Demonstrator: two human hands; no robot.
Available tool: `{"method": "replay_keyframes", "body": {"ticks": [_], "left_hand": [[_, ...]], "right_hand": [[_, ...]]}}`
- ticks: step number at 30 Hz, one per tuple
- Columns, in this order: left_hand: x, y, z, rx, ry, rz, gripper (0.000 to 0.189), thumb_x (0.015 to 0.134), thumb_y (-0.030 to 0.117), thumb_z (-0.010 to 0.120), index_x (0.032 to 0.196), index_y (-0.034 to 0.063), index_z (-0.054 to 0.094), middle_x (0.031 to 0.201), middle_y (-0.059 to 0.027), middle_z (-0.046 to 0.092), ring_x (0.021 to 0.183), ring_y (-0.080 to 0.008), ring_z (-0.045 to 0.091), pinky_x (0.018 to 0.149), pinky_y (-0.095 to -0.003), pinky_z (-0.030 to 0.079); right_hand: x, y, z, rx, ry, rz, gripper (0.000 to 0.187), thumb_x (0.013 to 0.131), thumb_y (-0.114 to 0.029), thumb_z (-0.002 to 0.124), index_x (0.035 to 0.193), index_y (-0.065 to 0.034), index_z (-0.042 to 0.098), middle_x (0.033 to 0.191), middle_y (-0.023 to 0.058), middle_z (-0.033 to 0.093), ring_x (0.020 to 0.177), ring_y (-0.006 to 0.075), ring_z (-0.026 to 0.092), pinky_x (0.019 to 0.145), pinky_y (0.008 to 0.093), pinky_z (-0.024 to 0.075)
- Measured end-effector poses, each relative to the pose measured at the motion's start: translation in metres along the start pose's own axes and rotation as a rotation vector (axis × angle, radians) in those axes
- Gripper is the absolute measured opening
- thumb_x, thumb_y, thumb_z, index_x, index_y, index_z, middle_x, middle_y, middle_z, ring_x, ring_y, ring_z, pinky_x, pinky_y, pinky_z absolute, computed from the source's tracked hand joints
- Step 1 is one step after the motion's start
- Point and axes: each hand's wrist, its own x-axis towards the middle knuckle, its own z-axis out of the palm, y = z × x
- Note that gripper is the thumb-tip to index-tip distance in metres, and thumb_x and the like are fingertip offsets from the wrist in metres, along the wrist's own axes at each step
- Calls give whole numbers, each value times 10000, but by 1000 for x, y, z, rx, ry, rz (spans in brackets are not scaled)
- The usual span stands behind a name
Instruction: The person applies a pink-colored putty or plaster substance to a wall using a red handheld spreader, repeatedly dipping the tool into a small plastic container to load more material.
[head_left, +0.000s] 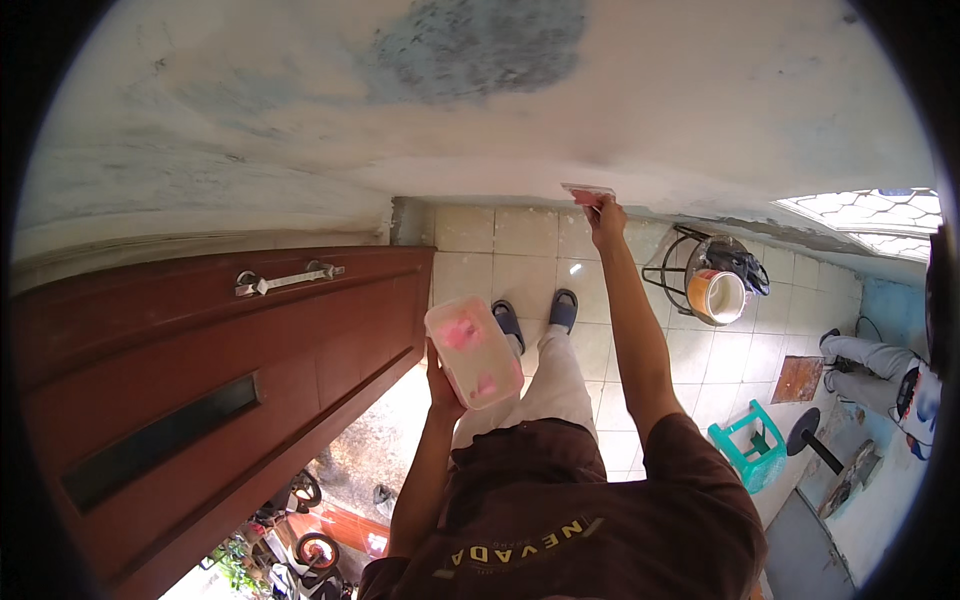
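My right hand (606, 223) grips a flat putty scraper (589, 193) with pink material on its blade, held at the lower part of the pale wall (480, 150). In my left hand (444, 382) is a translucent rectangular plastic container (474, 352), carried in front of my waist, with pink paste stuck to its inside. Higher up, the wall bears a rough grey-blue patch (484, 49). Whether the scraper's edge touches the wall cannot be told.
A brown door (225, 352) with a metal handle stands at left. On the right, a round stool carries an orange-and-white bucket (716, 297) and a black plastic bag (739, 264). Further right are a green plastic stool (759, 450) and another person (889, 364). Tiled floor (525, 277) lies beneath my feet.
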Motion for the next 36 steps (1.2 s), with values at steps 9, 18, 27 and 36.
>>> {"method": "replay_keyframes", "body": {"ticks": [9, 18, 27, 36], "left_hand": [[0, 33, -37, 89, -1, 64, 785, 939, 700, 386, 1462, 115, 390, 1381, -106, 506, 1268, -296, 507, 1034, -503, 457], [-5, 62, -38, 126, -86, -25, 777, 941, 688, 393, 1466, 115, 384, 1393, -106, 500, 1262, -304, 516, 1043, -493, 455], [-16, 74, -63, 96, -47, 18, 774, 951, 686, 371, 1470, 113, 378, 1402, -112, 494, 1260, -307, 517, 1040, -499, 456], [-10, 70, -55, 124, -86, -27, 676, 978, 625, 363, 1432, 127, 420, 1338, -93, 537, 1208, -282, 553, 1004, -488, 483]], "right_hand": [[-144, -71, 83, 207, -146, -403, 238, 970, -150, 491, 1020, 46, 617, 1009, 132, 672, 917, 235, 667, 801, 365, 570], [10, 4, 54, 87, -42, -135, 148, 946, -81, 479, 979, 13, 589, 951, 133, 633, 854, 234, 605, 724, 332, 536], [-126, -24, 82, 126, -40, -362, 157, 942, -119, 549, 1052, -20, 602, 1007, 95, 649, 930, 192, 621, 758, 290, 514], [0, -52, 52, 34, -74, -256, 191, 973, -141, 463, 1058, -10, 574, 967, 107, 641, 915, 220, 626, 842, 352, 532]]}}
